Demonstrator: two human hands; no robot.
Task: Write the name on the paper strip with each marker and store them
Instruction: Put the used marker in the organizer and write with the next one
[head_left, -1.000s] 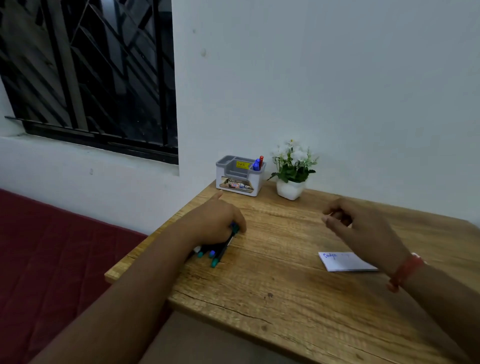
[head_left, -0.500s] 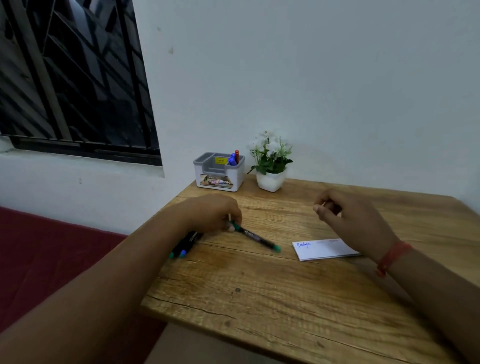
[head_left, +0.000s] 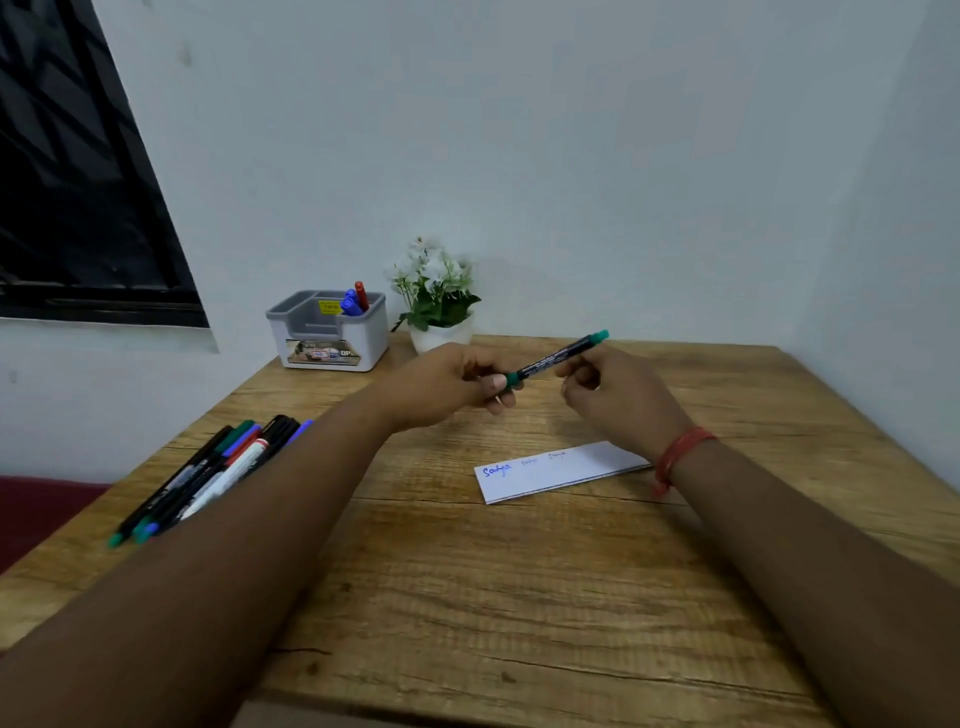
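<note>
Left forearm hides right side of marker pile; count unclear. Second and third names on paper strip too faint to read. Right hand fingertips hidden behind green marker. Organizer label blurred. Window cut off by left edge.

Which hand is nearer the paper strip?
Right. The right hand hovers just above the strip's far end; the left hand, holding the green marker, is farther left.

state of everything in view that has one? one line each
green marker: capped, held off the table in both hands
left hand: pinches marker's near end
right hand: grips marker's far part
paper strip: flat, three names written
spare markers: lying bunched
organizer: holds blue and red markers
</note>
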